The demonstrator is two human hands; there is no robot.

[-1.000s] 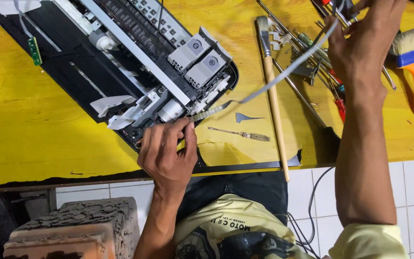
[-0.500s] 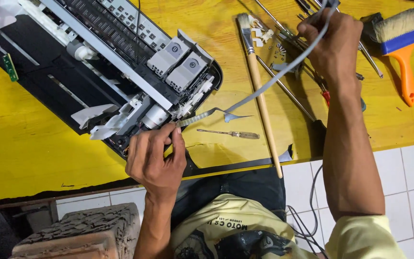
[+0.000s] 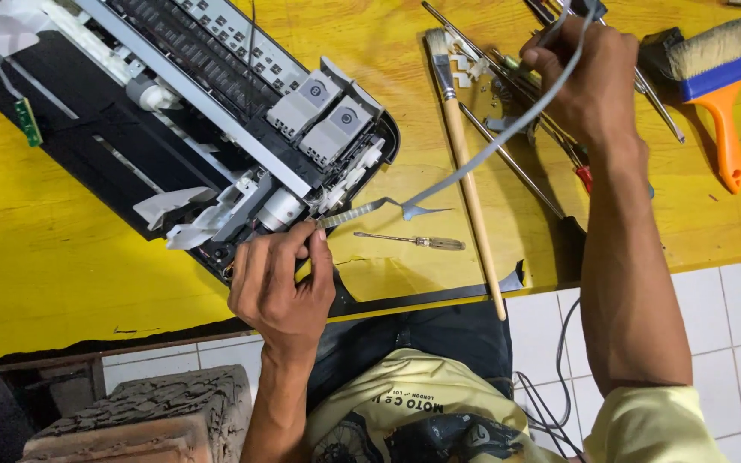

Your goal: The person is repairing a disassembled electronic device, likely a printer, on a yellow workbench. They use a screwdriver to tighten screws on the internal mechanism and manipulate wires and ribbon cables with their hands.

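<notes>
Yellow table [image 3: 62,257]: ribbon cable [image 3: 490,141] between fingers [image 3: 551,60].

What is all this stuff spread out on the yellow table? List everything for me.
Opened printer: one, black and grey, table's left half.
Flat ribbon cable: one, grey, running from the printer to the right hand.
Small screwdriver: one, by the printer.
Thin paintbrush: one, wooden handle, centre.
Wide brush: one, orange handle, far right.
Metal rods and tools: several, top centre.
Table: one, yellow.
Left hand: on the printer's near corner.
Right hand: gripping the cable.
</notes>
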